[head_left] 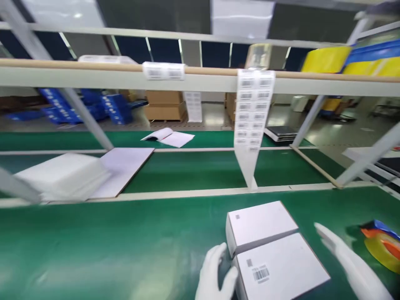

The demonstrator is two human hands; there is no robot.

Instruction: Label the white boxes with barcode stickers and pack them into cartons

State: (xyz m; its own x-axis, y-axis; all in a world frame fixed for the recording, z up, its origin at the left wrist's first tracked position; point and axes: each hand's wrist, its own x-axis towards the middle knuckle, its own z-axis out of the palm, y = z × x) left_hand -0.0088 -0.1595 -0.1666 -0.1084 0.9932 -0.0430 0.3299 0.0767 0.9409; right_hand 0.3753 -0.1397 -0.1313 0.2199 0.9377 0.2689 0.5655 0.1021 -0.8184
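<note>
Two white boxes lie side by side on the green work surface in front of me. The nearer box (pixel 283 268) carries a barcode label and a small printed square. The farther box (pixel 262 223) shows only a small printed square. At their left ends is my white-gloved left hand (pixel 215 273), fingers apart and curved, its thumb against or very close to the nearer box; contact is unclear. My right hand (pixel 346 254), also gloved, is held edge-on to the right of the boxes, fingers stretched out and a gap between it and them.
Rolls of coloured tape (pixel 383 246) lie at the far right. A strip of barcode labels (pixel 253 112) hangs from the shelf rail (pixel 209 81) behind the boxes. White foam sheets (pixel 64 173) rest on a flat white board (pixel 125 166) at the left. An open booklet (pixel 175 137) lies farther back.
</note>
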